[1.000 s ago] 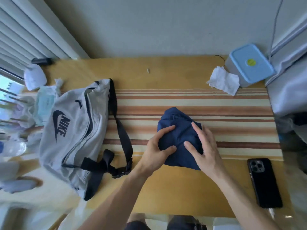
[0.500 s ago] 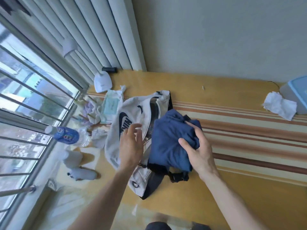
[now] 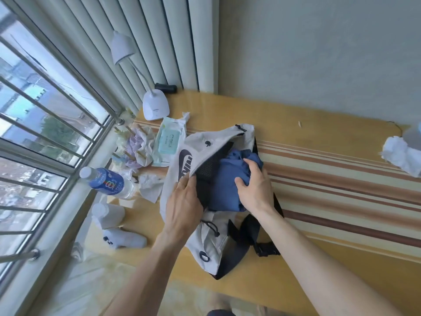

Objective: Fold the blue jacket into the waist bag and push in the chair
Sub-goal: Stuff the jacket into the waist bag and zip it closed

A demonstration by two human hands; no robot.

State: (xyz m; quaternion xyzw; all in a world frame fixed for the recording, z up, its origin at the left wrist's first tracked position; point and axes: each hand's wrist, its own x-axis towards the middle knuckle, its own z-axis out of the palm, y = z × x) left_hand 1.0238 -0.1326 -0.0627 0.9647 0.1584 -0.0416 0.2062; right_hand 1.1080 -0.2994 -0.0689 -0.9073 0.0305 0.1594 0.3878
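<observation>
The grey waist bag (image 3: 211, 242) with a dark logo lies on the wooden table (image 3: 319, 115), its main opening pulled wide. My left hand (image 3: 184, 204) grips the near edge of that opening and holds the grey flap up. The folded blue jacket (image 3: 224, 190) sits partly inside the opening, against the black mesh lining. My right hand (image 3: 256, 190) is closed on the jacket's right side and presses it into the bag. The bag's black strap (image 3: 250, 233) trails out below my right wrist. No chair is visible.
A striped mat (image 3: 341, 179) covers the table's right part. A white desk lamp (image 3: 155, 106), a wipes pack (image 3: 169, 142), a water bottle (image 3: 107, 182), crumpled tissues (image 3: 141, 147) and a white controller (image 3: 123, 239) crowd the left by the barred window (image 3: 34, 133). Another tissue (image 3: 401, 156) lies far right.
My right hand carried the jacket left from the striped mat into the bag's opening. My left hand left the jacket and took hold of the bag's flap. The view swung left.
</observation>
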